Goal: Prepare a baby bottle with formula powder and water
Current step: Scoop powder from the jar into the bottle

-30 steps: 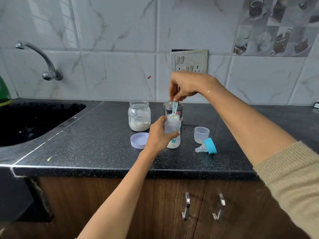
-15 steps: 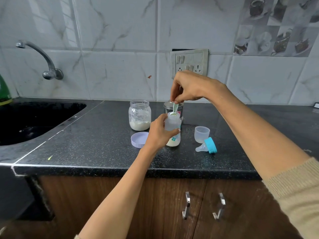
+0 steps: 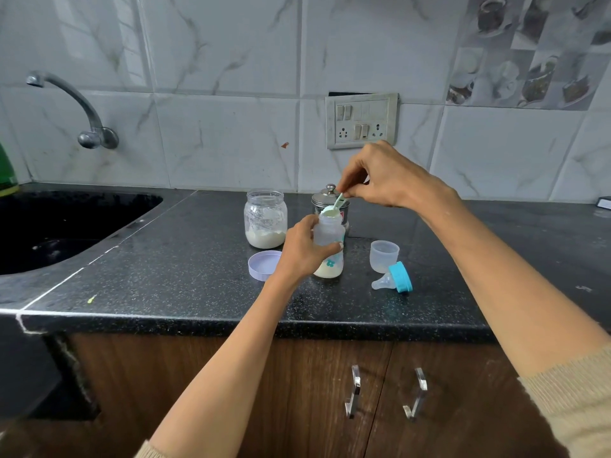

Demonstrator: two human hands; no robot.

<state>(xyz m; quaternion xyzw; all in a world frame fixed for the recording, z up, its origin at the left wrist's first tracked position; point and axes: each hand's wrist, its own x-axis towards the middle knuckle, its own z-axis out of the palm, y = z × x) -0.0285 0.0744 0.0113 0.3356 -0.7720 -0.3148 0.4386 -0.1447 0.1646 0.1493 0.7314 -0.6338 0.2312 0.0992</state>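
Observation:
A small clear baby bottle (image 3: 329, 239) stands on the black counter (image 3: 185, 279), with pale powder at its bottom. My left hand (image 3: 302, 249) grips its side. My right hand (image 3: 383, 176) pinches the handle of a light green scoop (image 3: 334, 208), whose bowl sits tilted at the bottle's open mouth. To the left stands an open glass jar (image 3: 265, 218) with white formula powder in it, its lilac lid (image 3: 263, 265) lying in front. The bottle's teat with blue ring (image 3: 395, 279) lies on its side at the right.
A clear bottle cap (image 3: 384, 256) stands beside the teat. A steel lidded tin (image 3: 325, 200) is behind the bottle. A black sink (image 3: 59, 226) with a tap (image 3: 82, 110) is at the left. A switch plate (image 3: 362, 120) is on the tiled wall. Cabinet doors are below the counter edge.
My right hand has shifted to the right and tilted the scoop from upright to slanted, so its bowl now lies at the bottle's rim. My left hand keeps its hold.

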